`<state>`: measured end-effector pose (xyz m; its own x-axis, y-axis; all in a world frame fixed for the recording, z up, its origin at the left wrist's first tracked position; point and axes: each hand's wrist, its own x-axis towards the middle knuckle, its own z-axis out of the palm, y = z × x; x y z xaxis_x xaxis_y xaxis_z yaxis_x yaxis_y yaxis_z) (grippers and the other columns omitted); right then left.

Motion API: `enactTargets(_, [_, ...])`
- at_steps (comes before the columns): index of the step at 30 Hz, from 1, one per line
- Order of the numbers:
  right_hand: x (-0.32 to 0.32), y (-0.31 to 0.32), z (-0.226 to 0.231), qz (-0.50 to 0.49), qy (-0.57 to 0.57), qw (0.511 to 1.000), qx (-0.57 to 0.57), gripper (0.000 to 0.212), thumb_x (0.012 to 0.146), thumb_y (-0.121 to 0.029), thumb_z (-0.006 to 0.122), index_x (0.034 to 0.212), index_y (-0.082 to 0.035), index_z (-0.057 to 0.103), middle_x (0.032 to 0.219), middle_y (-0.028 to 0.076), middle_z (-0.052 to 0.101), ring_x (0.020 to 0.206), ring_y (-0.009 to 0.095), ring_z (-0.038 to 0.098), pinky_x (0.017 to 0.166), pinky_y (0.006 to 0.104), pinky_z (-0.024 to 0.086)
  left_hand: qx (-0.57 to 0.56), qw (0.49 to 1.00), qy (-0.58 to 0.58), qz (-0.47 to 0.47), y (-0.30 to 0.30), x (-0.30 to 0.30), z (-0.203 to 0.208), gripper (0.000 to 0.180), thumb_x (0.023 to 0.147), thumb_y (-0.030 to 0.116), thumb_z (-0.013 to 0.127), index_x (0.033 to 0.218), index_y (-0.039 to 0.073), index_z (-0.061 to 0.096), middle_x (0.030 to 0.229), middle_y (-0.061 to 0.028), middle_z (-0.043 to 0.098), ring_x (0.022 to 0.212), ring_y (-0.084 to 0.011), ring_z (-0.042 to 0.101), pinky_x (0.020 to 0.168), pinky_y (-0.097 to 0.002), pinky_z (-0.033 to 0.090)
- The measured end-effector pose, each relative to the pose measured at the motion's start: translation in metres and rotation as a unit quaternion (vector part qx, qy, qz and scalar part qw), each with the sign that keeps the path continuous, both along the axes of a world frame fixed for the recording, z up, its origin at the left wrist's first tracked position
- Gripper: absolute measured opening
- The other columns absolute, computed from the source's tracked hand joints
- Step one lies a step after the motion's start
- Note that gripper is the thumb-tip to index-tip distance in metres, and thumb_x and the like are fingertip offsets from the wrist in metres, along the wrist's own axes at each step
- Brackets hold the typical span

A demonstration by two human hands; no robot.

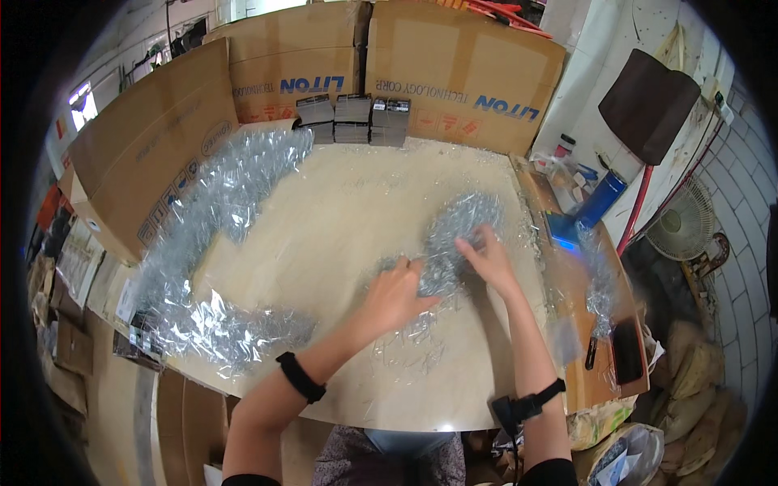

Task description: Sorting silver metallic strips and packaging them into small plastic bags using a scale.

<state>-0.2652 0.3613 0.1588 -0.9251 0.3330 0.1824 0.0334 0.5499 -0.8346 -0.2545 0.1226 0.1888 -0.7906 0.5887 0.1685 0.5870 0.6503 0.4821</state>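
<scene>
A heap of thin, shiny grey metal pieces (450, 231) lies on the pale tabletop, right of its middle; the pieces are too small to name. My left hand (395, 296) rests at the heap's near left side, thumb stretched out and apart from the bent fingers. At the heap's right side is my right hand (489, 261), its thumb and fingers spread and touching the pieces. Along the left of the table runs a long bank of shiny clear plastic packets (219, 182) with grey contents, curving round to the near left edge (235, 328).
Cardboard sheets (466, 81) wall the back and left. Small dark boxes (352, 120) are stacked at the back. A wooden side board (604, 356) on the right carries a lit blue device (563, 231), a blue can (601, 197) and a phone (626, 350). A fan (683, 219) stands beyond.
</scene>
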Motion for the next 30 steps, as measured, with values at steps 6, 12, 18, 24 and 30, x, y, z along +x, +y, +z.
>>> enactTargets(6, [0.02, 0.036, 0.029, -0.092, 0.084, 0.975, 0.185, 0.058, 0.063, -0.012, 0.075, 0.116, -0.008, 0.054, 0.115, 0.013, 0.056, 0.106, 0.03, 0.055, 0.091, 0.0399, 0.043, 0.01, 0.998, -0.043, 0.037, 0.022, -0.03, -0.033, 0.062, 0.069, 0.036, 0.078, 0.111, -0.003, 0.055, 0.108, -0.0239, 0.06, 0.088, -0.0394, 0.064, 0.079, -0.0449, 0.052])
enactTargets(12, [0.007, 0.066, -0.004, 0.014, 0.064, 0.993, 0.103, 0.057, 0.062, -0.008, 0.073, 0.115, -0.006, 0.052, 0.123, 0.012, 0.049, 0.117, 0.029, 0.047, 0.1, 0.0361, 0.037, 0.076, 0.987, -0.137, -0.032, 0.03, -0.021, -0.009, 0.048, 0.066, 0.028, 0.077, 0.102, 0.005, 0.055, 0.09, -0.0122, 0.064, 0.082, -0.0303, 0.063, 0.074, -0.0394, 0.049])
enactTargets(18, [0.025, 0.036, 0.067, -0.102, 0.314, 0.938, 0.105, 0.041, 0.061, -0.001, 0.071, 0.099, -0.004, 0.054, 0.112, 0.011, 0.052, 0.112, 0.029, 0.049, 0.096, 0.036, 0.039, 0.327, 0.944, 0.04, 0.016, 0.014, -0.02, 0.07, 0.043, 0.07, 0.023, 0.074, 0.104, 0.004, 0.056, 0.089, -0.0133, 0.064, 0.082, -0.0285, 0.065, 0.074, -0.035, 0.05])
enactTargets(24, [0.011, 0.064, 0.041, -0.028, 0.12, 0.977, 0.177, 0.028, 0.064, -0.001, 0.072, 0.088, -0.002, 0.059, 0.09, 0.011, 0.06, 0.086, 0.028, 0.061, 0.078, 0.0367, 0.047, 0.081, 0.996, 0.02, -0.042, 0.016, -0.06, 0.036, 0.046, 0.072, 0.019, 0.074, 0.112, 0.003, 0.059, 0.098, -0.0136, 0.068, 0.091, -0.027, 0.068, 0.081, -0.0361, 0.052])
enactTargets(30, [0.011, 0.056, 0.076, -0.126, 0.35, 0.907, 0.197, 0.031, 0.063, -0.005, 0.075, 0.089, -0.002, 0.059, 0.094, 0.013, 0.061, 0.088, 0.03, 0.062, 0.078, 0.0377, 0.047, 0.269, 0.953, 0.133, 0.043, 0.029, -0.068, 0.039, 0.036, 0.073, 0.02, 0.075, 0.104, 0.006, 0.064, 0.095, -0.0132, 0.068, 0.095, -0.0268, 0.067, 0.084, -0.0349, 0.051])
